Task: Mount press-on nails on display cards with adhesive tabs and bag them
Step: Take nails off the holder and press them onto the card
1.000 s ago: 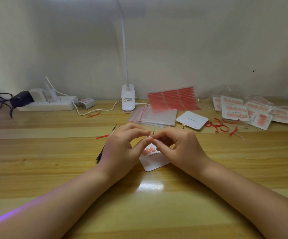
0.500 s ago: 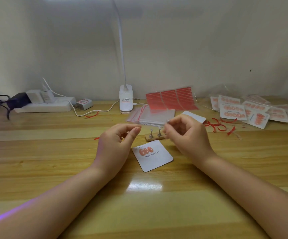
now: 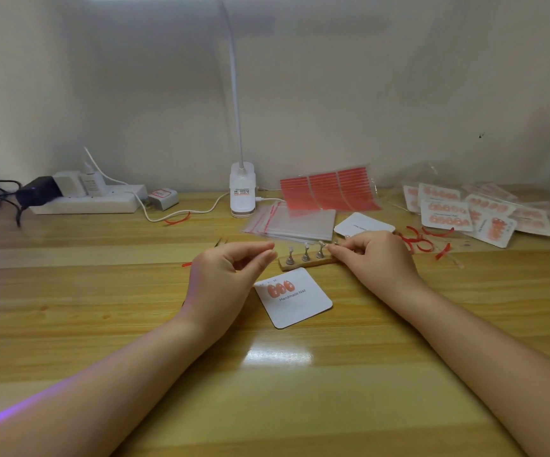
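Right hand (image 3: 376,255) fingers pinching at end peg of small wooden nail stand (image 3: 306,258); left hand (image 3: 224,278) loosely curled, empty; white square display card (image 3: 295,298) between hands, nearer.

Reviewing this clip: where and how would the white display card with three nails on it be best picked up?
Probably the display card by its bare near-right corner, from the right: it lies flat, the nails sit at its far-left corner, and thin edges need fingers sliding under.
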